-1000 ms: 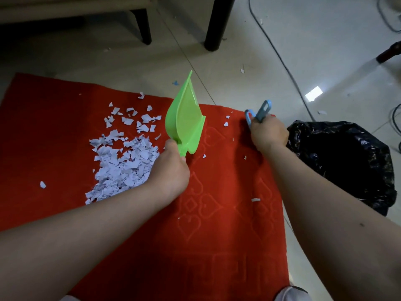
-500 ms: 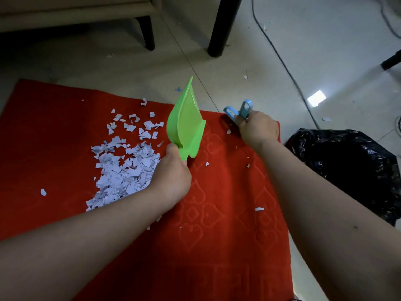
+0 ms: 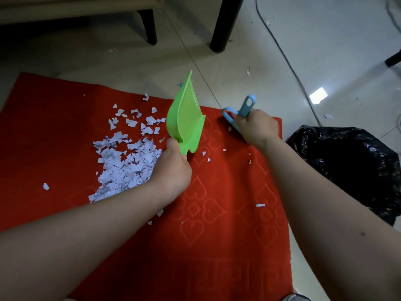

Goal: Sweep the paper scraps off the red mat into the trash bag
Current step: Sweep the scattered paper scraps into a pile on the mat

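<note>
A red mat [image 3: 217, 246] lies on the tiled floor. A pile of white paper scraps [image 3: 123, 161] covers its left-middle part, and a few stray scraps lie to the right. My left hand [image 3: 171, 172] grips the handle of a green dustpan [image 3: 187, 118], which stands tilted on its edge just right of the pile. My right hand [image 3: 256, 127] holds a blue hand brush [image 3: 240, 110] at the mat's far right corner; its bristles are hidden. A black trash bag [image 3: 347, 170] sits open on the floor right of the mat.
Two dark furniture legs [image 3: 223, 22] stand on the floor beyond the mat. A grey cable [image 3: 288, 59] runs across the tiles at the upper right. Loose scraps lie on the floor near it. A bright light patch [image 3: 318, 98] shows beside the cable.
My right hand with the blue brush has moved left along the mat's far edge, away from the bag. The dustpan and my left hand have stayed beside the pile.
</note>
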A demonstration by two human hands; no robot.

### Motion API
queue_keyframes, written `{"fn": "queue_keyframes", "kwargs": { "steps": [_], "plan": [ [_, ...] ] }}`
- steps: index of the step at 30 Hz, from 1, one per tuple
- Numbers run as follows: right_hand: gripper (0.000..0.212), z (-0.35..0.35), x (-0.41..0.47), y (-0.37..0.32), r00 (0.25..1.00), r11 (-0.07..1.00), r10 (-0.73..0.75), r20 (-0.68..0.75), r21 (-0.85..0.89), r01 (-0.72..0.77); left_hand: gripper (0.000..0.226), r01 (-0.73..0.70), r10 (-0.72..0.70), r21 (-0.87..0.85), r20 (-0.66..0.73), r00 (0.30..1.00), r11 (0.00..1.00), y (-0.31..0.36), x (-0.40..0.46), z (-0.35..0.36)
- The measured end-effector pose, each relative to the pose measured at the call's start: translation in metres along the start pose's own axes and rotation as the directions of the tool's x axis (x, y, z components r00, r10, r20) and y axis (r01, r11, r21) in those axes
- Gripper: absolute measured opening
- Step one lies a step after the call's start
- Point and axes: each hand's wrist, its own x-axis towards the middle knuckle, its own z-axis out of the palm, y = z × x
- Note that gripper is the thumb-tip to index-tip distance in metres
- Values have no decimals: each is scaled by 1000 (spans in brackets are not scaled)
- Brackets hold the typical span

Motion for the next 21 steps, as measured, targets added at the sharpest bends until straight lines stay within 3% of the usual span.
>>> {"fn": "queue_keyframes", "kwargs": {
  "steps": [3, 5, 8, 11, 16, 19, 21],
  "plan": [
    [41, 1, -9, 0, 998, 994, -61, 17, 96, 59, 33, -1, 0, 20, 3, 1000, 1000, -1, 0, 1],
    [41, -10, -12, 9, 997, 991, -25, -74, 131, 35, 33, -3, 3, 29, 4, 1000, 1000, -2, -2, 2],
    [42, -23, -10, 24, 970, 997, 73, -230, 15, -72, 31, -2, 2, 40, 0, 1000, 999, -3, -3, 2],
    [48, -13, -12, 23, 983, 994, 85, -164, -52, -94, 31, 0, 1, 59, -6, 1000, 998, -2, -4, 3],
    [39, 12, -30, 1, 994, 994, -107, 26, 17, 107, 31, -15, 16, 84, -6, 1000, 996, 2, -5, 7],
    [42, -6, -27, 11, 999, 985, -34, -27, 169, 38, 30, -11, 11, 88, -6, 1000, 996, -1, -6, 7],
    [43, -23, -22, 22, 984, 987, 70, -164, 151, -46, 29, 4, -3, 83, -8, 1000, 997, -4, -6, 6]
  ]
}}
